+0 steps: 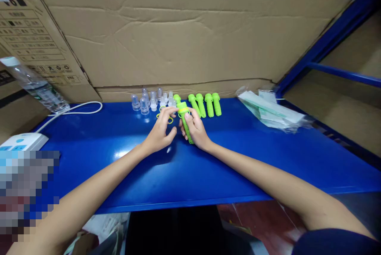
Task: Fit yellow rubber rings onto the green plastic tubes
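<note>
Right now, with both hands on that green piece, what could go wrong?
1. The right hand grips the green tube while the left hand works a yellow ring at its top; the ring could slip off.
2. The clear caps stand upright just behind the hands; a knuckle could topple them.
3. The tilted water bottle sits above the power strip; a leak might reach it.

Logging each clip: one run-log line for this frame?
right hand: grips green plastic tube | left hand: at yellow ring | blue table

glossy blue table (pixel 238 167), green plastic tube (pixel 187 126), creased cardboard (pixel 184 29)
</note>
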`<action>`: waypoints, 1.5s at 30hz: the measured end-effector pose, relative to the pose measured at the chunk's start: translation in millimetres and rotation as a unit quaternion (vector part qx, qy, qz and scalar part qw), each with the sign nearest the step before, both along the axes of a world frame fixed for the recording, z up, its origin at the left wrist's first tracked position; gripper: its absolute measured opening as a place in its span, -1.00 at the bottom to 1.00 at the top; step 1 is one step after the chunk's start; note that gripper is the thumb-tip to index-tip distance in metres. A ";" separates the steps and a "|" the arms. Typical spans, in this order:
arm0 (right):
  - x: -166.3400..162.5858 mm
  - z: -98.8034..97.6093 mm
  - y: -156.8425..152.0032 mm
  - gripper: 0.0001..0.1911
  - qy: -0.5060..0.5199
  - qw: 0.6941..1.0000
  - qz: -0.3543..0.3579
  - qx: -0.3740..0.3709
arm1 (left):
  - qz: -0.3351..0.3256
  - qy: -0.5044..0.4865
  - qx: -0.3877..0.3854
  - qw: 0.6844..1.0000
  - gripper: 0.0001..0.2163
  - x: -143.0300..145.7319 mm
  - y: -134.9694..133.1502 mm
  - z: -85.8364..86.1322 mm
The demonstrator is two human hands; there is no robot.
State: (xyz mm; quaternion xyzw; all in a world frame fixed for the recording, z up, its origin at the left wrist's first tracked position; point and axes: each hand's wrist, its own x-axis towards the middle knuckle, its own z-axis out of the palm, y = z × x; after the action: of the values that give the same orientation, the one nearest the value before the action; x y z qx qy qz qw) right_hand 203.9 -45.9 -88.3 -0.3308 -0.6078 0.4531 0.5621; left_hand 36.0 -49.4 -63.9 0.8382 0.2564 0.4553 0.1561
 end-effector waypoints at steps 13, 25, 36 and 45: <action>0.5 0.3 -3.1 -0.51 -0.011 1.000 -0.016 0.004 | -0.004 0.011 -0.020 1.000 -0.53 -0.8 0.0 4.4; 0.5 -0.1 -3.5 -0.53 -0.009 1.000 -0.029 0.001 | -0.021 0.017 -0.059 0.998 -0.49 -1.2 0.5 2.9; 0.3 0.5 -4.1 -0.52 -0.002 1.000 -0.028 -0.007 | -0.019 0.024 -0.061 0.998 -0.47 -1.6 0.1 5.0; 1.2 -0.8 -4.2 -0.52 -0.024 0.999 -0.031 0.002 | -0.013 0.023 -0.077 0.997 -0.50 -3.6 -0.5 8.4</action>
State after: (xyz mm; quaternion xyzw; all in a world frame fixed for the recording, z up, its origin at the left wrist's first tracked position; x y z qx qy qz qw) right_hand 205.1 -50.1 -89.1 -0.3597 -0.6113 0.4261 0.5616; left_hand 32.5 -49.9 -55.5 0.8371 0.2832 0.4129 0.2204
